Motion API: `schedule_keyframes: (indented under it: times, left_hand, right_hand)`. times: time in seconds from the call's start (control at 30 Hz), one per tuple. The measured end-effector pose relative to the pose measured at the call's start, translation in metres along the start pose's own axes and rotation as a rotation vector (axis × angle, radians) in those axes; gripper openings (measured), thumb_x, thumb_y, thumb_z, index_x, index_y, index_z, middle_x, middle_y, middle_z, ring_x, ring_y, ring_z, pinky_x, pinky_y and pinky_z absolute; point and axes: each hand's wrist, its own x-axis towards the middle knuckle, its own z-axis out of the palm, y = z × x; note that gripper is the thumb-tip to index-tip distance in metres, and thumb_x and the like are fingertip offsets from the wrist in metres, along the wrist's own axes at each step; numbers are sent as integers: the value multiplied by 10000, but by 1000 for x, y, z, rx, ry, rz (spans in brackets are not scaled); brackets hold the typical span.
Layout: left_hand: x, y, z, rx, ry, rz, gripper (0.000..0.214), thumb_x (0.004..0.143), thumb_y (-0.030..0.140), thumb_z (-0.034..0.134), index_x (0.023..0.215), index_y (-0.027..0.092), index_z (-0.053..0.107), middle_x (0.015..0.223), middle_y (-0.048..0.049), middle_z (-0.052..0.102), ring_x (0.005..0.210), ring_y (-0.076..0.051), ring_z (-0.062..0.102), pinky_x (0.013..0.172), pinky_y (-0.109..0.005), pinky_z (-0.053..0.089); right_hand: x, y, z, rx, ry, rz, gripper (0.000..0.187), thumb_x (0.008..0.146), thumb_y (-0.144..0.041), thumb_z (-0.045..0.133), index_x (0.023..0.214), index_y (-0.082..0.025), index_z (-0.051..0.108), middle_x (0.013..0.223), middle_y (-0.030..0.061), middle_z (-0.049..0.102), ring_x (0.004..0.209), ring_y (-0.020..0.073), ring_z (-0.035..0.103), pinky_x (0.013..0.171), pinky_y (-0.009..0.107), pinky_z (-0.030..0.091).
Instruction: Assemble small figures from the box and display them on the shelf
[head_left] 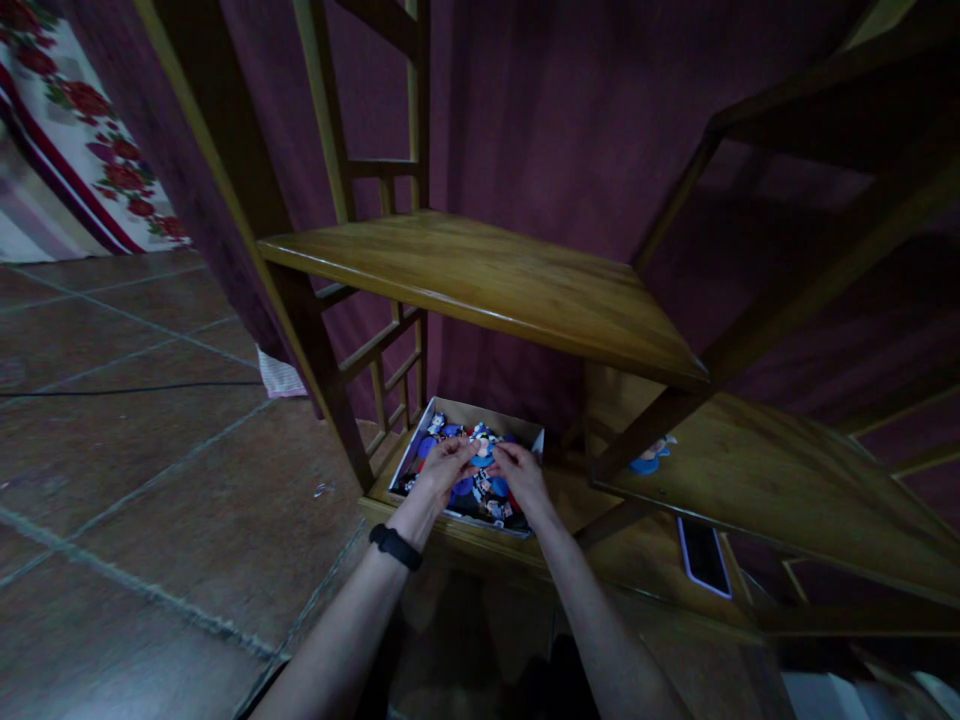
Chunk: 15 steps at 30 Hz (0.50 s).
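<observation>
Between my two hands, above a shallow open box, is a small figurine with a white and blue top and a round blue base. My left hand, with a black band on its wrist, pinches the figurine's left side. From the right, my right hand grips the other side with its fingertips. Several similar small figurines with blue or purple bases lie in the box beneath. My hands hide part of the box's contents.
The box sits on the lowest board of a wooden shelf unit, under a higher shelf. Another blue-based figurine stands on a shelf to the right. A phone lies on the low board. Tiled floor extends left.
</observation>
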Motion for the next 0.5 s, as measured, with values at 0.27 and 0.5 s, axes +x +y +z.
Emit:
schedule_keyframes:
  times: [0.27, 0.5]
  left_hand:
    - [1, 0, 0, 38, 25, -14, 327, 482, 289, 829, 685, 150, 612, 665, 10, 616, 590, -88, 571, 564, -208, 450]
    - [3, -3, 0, 82, 7, 12, 335, 486, 311, 823, 703, 153, 622, 671, 5, 620, 617, -100, 572, 571, -218, 446]
  right_hand:
    - [0, 1, 0, 22, -22, -7, 333, 722, -460, 587, 940, -214, 639, 751, 5, 671, 638, 183, 663, 649, 315, 532]
    - [0, 0, 0, 21, -36, -25, 292, 719, -435, 590, 903, -211, 629, 750, 1, 661, 623, 182, 661, 625, 306, 528]
